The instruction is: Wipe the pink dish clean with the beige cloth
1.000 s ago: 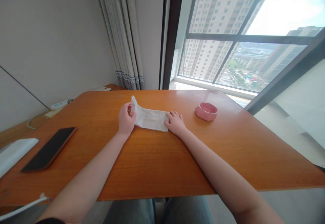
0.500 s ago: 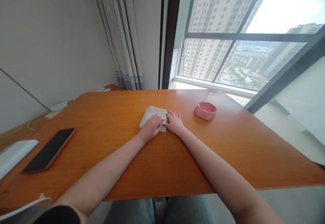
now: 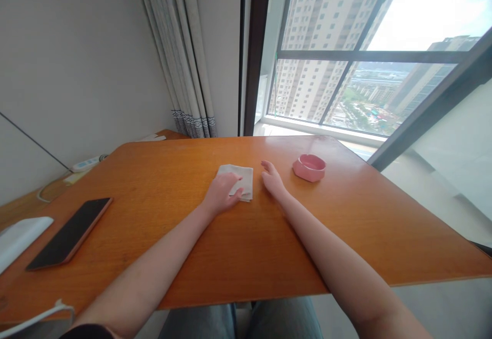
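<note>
A whitish cloth (image 3: 246, 177), folded into a small square, lies on the orange-brown wooden table (image 3: 246, 247). My left hand (image 3: 223, 192) is over the cloth's left and near part, thumb and fingers apart and not gripping it; whether it touches the cloth I cannot tell. To the right of the cloth, apart from it, is my right hand (image 3: 272, 179), turned on its edge with the fingers stretched out and nothing held. A pink ashtray-like dish (image 3: 309, 168) stands on the table to the right of that hand.
At the left lies a dark tablet or phone (image 3: 71, 232) beside a white object (image 3: 25, 239). A white cable (image 3: 42, 311) crosses the near left corner. Behind the table are a grey curtain (image 3: 188, 72) and a window. A power strip (image 3: 87, 164) sits by the wall.
My right hand has drawn away from the cloth to the right. My left hand has shifted left and opened, and the cloth now lies flatter and squarer.
</note>
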`<state>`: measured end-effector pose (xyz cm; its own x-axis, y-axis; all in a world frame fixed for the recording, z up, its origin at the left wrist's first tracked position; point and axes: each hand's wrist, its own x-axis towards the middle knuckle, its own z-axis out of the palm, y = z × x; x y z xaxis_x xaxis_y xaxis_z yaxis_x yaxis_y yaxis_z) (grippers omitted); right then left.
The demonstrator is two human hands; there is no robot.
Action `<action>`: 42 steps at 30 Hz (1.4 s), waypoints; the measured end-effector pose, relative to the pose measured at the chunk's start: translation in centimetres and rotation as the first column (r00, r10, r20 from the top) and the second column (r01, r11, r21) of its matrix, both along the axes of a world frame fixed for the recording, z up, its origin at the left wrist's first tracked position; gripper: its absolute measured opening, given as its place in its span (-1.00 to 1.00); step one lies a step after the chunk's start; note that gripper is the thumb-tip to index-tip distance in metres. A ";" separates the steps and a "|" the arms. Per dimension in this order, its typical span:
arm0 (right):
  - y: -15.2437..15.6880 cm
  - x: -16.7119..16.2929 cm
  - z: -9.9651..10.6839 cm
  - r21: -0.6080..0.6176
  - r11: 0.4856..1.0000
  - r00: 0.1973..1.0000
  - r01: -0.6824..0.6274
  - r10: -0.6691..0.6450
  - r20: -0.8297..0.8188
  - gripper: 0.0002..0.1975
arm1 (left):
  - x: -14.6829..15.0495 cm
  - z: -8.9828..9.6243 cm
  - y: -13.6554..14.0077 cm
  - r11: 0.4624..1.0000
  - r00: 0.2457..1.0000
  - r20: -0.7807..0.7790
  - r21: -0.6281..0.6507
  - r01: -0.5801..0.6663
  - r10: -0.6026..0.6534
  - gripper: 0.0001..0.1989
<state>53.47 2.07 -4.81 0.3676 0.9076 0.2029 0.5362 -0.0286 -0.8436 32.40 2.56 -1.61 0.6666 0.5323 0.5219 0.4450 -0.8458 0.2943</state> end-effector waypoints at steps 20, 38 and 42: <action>-4.3 -5.6 1.6 -0.307 0.905 0.693 -0.296 0.424 0.583 -0.44 | 0.0 -2.4 0.8 0.926 0.920 -0.363 -0.275 -0.258 0.149 -0.47; -17.7 12.6 -0.8 -0.130 0.989 0.769 0.074 0.027 0.639 -0.64 | -1.3 -3.1 2.5 0.954 0.921 -0.364 -0.201 -0.222 0.138 -0.53; -18.3 16.0 -0.5 -0.095 0.991 0.796 0.090 -0.015 0.605 -0.63 | -1.2 -2.8 2.3 0.948 0.912 -0.382 -0.207 -0.240 0.148 -0.52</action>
